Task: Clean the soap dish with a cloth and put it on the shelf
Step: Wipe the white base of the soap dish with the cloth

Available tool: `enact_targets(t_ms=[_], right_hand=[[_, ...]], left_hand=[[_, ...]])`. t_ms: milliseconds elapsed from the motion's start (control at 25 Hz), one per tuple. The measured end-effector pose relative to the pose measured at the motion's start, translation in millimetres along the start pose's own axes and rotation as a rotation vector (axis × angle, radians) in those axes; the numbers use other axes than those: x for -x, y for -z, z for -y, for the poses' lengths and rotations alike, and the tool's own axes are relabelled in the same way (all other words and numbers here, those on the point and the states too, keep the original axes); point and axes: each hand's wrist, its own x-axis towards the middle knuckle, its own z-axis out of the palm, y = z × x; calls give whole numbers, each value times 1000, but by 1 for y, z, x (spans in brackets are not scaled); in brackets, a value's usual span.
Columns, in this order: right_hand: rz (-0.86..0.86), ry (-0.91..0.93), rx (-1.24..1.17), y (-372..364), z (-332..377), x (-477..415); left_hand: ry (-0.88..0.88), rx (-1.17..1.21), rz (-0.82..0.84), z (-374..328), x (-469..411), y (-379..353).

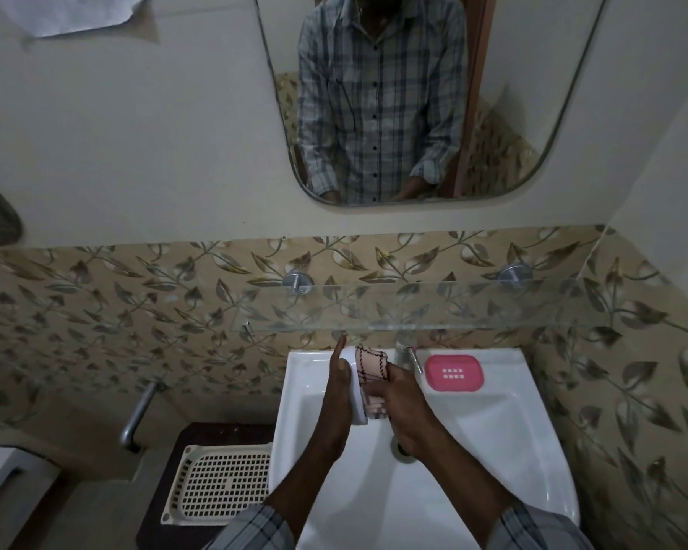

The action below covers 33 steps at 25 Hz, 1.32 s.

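Observation:
My left hand (340,385) holds a white soap dish part (357,394) on edge over the white sink (493,430). My right hand (400,398) presses a pale pink cloth with dark stitching (370,365) against the dish's inner face. A pink slotted soap dish insert (454,373) lies on the sink's back rim to the right of the tap. The glass shelf (414,311) runs along the tiled wall just above my hands.
A chrome tap (408,351) stands at the sink's back, right beside the cloth. A cream perforated basket (219,484) sits on a dark stand left of the sink. A metal pipe (140,410) comes out of the wall. A mirror (414,93) hangs above.

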Motion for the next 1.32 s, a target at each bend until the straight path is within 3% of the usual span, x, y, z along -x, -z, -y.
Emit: enact_targets(t_ms=[160, 200, 280, 400, 480, 720, 840, 960, 1160, 1240, 1320], right_hand=[[10, 247, 549, 2, 1, 8], [8, 275, 574, 1, 1, 10], [26, 184, 399, 1, 6, 13], [-7, -6, -121, 3, 18, -1], [-12, -30, -340, 2, 22, -6], [-16, 45, 60, -2, -15, 11], [69, 183, 189, 10, -25, 9], [148, 436, 483, 23, -31, 8], [471, 1038, 914, 56, -33, -2], [650, 1226, 1113, 69, -30, -13], [710, 1334, 1248, 82, -24, -24]], left_hand=[[109, 166, -46, 8, -3, 0], [120, 165, -45, 9, -4, -1], [107, 151, -38, 8, -7, -4], [19, 88, -2, -4, -13, -7], [14, 76, 16, -8, -14, -8], [145, 149, -41, -3, -5, -8], [243, 230, -81, -10, -6, -11], [464, 354, -110, -8, -10, -11], [613, 334, 24, -2, -6, 1], [628, 308, 98, 0, -3, 0], [645, 327, 169, -1, -4, 0]])
